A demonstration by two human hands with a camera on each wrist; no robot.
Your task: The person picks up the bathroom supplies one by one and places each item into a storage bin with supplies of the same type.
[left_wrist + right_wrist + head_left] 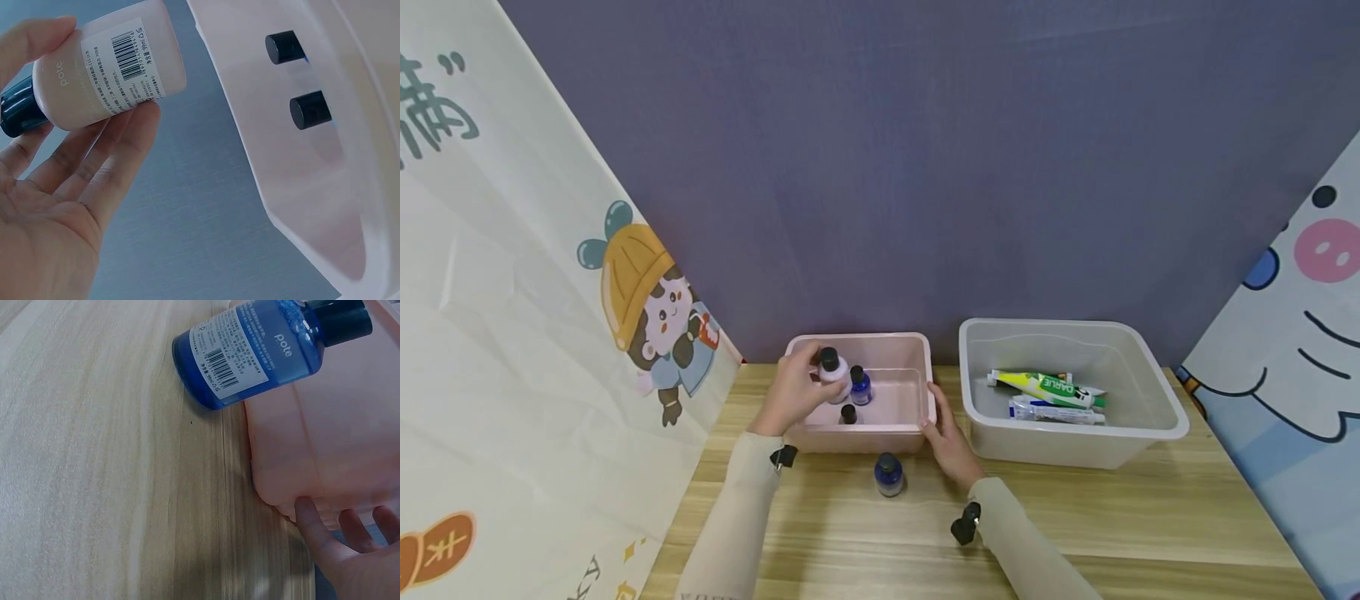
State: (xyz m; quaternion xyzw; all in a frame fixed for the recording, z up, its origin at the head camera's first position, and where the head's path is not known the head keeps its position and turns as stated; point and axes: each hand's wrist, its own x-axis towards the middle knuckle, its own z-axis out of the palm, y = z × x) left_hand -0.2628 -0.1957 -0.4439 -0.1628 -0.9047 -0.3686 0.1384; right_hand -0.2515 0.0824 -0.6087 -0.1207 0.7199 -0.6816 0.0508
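My left hand [792, 392] grips a pale pink bottle [837, 385] with a black cap, held over the left part of the pink bin [906, 354]. The left wrist view shows the barcode label on this bottle [119, 69], with the thumb on one side and fingers on the other. Inside the bin stand a blue bottle [861, 392] and another bottle, of which mostly the black cap [847, 412] shows. Against the bin's right front corner rest the spread thumb and fingers of my right hand [953, 446]. Another blue bottle [250, 356] stands on the table before the bin.
To the right stands a larger whitish bin [1075, 446] with several toothpaste tubes [1048, 389] lying in it. The wooden table [850, 550] runs back to a grey-blue wall [880, 167]. Printed sheets with cartoon figures flank both sides.
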